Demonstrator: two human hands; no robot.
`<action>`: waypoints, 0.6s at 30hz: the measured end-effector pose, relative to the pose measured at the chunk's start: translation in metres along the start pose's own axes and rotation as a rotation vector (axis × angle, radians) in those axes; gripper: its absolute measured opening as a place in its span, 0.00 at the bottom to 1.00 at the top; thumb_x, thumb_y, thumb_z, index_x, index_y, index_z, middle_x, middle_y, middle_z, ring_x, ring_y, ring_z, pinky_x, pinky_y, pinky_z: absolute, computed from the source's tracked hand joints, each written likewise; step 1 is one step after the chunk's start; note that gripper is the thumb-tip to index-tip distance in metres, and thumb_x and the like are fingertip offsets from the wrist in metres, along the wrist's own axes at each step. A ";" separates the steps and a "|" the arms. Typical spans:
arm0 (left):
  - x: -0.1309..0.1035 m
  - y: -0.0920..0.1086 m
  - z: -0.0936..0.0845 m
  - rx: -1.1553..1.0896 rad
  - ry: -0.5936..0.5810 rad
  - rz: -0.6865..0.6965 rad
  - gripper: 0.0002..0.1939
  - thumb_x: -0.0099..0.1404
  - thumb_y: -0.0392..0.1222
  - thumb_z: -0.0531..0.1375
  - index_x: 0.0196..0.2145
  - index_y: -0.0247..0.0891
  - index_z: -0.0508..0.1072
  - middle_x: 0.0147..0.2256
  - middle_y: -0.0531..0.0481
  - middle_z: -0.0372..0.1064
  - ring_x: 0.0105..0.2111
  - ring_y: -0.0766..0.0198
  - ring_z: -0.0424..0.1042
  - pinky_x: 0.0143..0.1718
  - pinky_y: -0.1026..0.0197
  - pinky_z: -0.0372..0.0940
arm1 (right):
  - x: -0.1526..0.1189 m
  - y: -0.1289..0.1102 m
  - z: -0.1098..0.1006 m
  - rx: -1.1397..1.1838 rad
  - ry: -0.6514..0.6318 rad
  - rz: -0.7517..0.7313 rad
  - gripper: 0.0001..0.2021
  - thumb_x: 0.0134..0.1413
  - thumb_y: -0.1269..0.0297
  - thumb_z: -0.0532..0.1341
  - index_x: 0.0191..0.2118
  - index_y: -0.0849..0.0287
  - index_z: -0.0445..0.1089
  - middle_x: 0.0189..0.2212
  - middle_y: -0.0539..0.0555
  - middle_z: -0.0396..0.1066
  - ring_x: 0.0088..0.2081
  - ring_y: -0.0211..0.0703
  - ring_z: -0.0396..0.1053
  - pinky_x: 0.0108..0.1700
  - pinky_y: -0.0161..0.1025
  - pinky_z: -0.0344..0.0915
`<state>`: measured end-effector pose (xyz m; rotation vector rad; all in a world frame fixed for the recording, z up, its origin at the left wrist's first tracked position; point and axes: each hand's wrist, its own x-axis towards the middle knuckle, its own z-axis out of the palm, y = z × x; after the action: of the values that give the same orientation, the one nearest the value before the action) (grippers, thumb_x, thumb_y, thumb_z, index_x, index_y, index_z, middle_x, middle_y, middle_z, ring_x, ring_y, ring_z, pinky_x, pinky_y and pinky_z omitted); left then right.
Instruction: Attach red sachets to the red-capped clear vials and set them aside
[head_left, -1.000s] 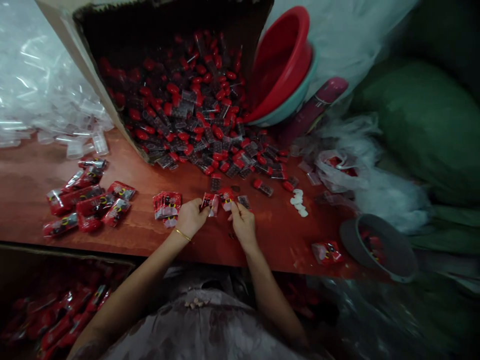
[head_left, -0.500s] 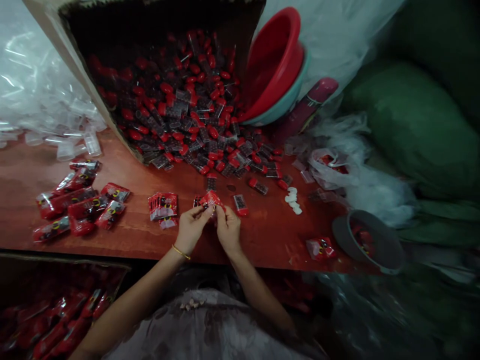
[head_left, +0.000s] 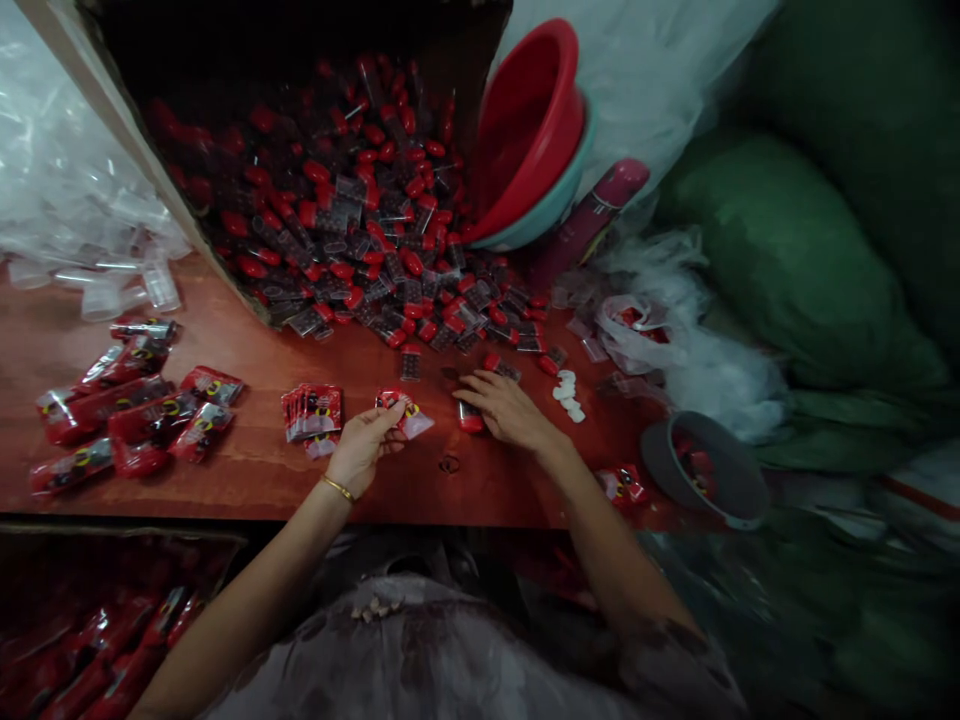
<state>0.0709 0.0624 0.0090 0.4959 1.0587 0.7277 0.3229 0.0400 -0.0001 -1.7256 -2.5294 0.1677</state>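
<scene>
My left hand [head_left: 361,447] pinches a small red printed packet [head_left: 412,418] at its left edge, just above the table. Farther right, my right hand [head_left: 504,405] reaches over a small clear container with a red cap [head_left: 470,418]; its fingers are apart and partly cover the container. A small dark ring-like item [head_left: 448,464] lies between the hands, nearer the table's front edge. Left of my left hand sits a fanned stack of red packets [head_left: 311,412]. Beyond the hands, one more red-capped container [head_left: 410,362] rests on the table.
A tipped carton [head_left: 161,165] spills many red-capped containers. Filled red pouches [head_left: 154,415] lie at the left. A red basin [head_left: 529,130], a maroon bottle [head_left: 589,215], white discs [head_left: 568,395] and a grey bowl [head_left: 705,470] stand or lie to the right.
My hands have parted. The right one has left the packet and moved right over the container, while the left keeps the packet. A dark ring-like item now shows on the table.
</scene>
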 end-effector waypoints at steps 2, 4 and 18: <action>-0.001 -0.003 0.000 -0.008 0.003 -0.020 0.23 0.35 0.52 0.71 0.24 0.33 0.72 0.19 0.53 0.69 0.19 0.72 0.66 0.21 0.70 0.60 | -0.005 -0.002 0.006 0.012 0.009 -0.013 0.20 0.53 0.73 0.54 0.52 0.55 0.67 0.55 0.56 0.63 0.57 0.52 0.55 0.56 0.51 0.54; -0.002 -0.004 -0.001 -0.021 0.015 -0.021 0.23 0.34 0.52 0.72 0.24 0.33 0.72 0.18 0.54 0.69 0.19 0.72 0.66 0.21 0.70 0.60 | -0.012 -0.008 0.013 0.063 0.067 -0.004 0.16 0.56 0.68 0.55 0.50 0.58 0.68 0.52 0.58 0.66 0.55 0.53 0.58 0.55 0.52 0.54; -0.009 -0.007 0.005 -0.004 -0.040 0.020 0.23 0.33 0.52 0.71 0.20 0.33 0.71 0.19 0.55 0.69 0.19 0.73 0.66 0.23 0.68 0.61 | -0.047 -0.102 0.012 1.150 0.212 0.412 0.12 0.53 0.55 0.55 0.32 0.59 0.69 0.17 0.46 0.61 0.18 0.32 0.58 0.19 0.29 0.55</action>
<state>0.0751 0.0508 0.0120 0.5165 1.0163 0.7344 0.2439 -0.0412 0.0015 -1.5189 -1.3355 1.1104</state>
